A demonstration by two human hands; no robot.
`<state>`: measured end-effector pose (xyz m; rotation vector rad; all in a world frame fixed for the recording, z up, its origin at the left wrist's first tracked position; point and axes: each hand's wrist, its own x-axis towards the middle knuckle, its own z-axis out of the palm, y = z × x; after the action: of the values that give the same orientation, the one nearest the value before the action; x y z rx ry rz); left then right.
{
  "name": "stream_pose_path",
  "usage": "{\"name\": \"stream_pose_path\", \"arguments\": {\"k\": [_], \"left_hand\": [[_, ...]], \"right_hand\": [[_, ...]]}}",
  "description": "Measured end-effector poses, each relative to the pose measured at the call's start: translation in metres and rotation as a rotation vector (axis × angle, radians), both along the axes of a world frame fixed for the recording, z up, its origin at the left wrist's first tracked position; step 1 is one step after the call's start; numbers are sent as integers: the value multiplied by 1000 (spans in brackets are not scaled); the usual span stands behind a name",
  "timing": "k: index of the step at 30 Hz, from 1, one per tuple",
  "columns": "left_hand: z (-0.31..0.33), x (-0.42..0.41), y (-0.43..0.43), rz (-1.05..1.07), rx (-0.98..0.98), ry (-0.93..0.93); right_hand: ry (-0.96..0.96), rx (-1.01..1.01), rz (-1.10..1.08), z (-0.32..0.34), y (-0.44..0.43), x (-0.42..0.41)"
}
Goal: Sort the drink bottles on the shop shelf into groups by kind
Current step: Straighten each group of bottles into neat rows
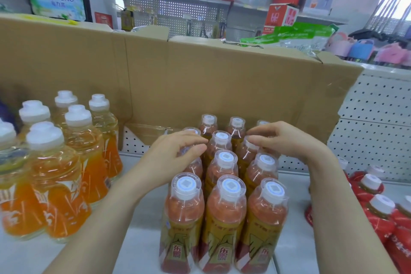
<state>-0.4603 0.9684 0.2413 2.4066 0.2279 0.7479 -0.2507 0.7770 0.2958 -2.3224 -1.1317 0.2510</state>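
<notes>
Gold-label bottles (225, 211) in 3 columns, left hand (175, 153) and right hand (287, 140) fingers (195, 148) curled round outer-column caps.

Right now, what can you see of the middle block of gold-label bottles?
The gold-label bottles are clear plastic, holding reddish drink, with white caps under clear covers and gold-and-red labels. They stand upright, packed three across, on the white shelf before the cardboard sheet. The left hand and right hand lie over rear bottles' tops, fingers curved; grip unclear.

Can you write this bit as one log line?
left hand, right hand: on gold-label bottles | orange bottles: left | red bottles: right
</notes>
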Motion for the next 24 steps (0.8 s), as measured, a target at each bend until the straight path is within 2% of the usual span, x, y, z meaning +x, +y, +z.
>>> {"name": "stream_pose_path", "arguments": {"k": [5,12,17,24], "left_hand": [[-10,-2,14,124,-55,-52],[-21,-8,20,58,-104,-18],[-24,-8,22,39,-124,-13],[-26,-7,26,29,-138,-32]], "right_hand": [[-225,72,42,18,51,-5],[-370,-274,245,6,134,6],[-479,-295,328,5,149,5],[-433,-235,414,4,157,-14]]}}
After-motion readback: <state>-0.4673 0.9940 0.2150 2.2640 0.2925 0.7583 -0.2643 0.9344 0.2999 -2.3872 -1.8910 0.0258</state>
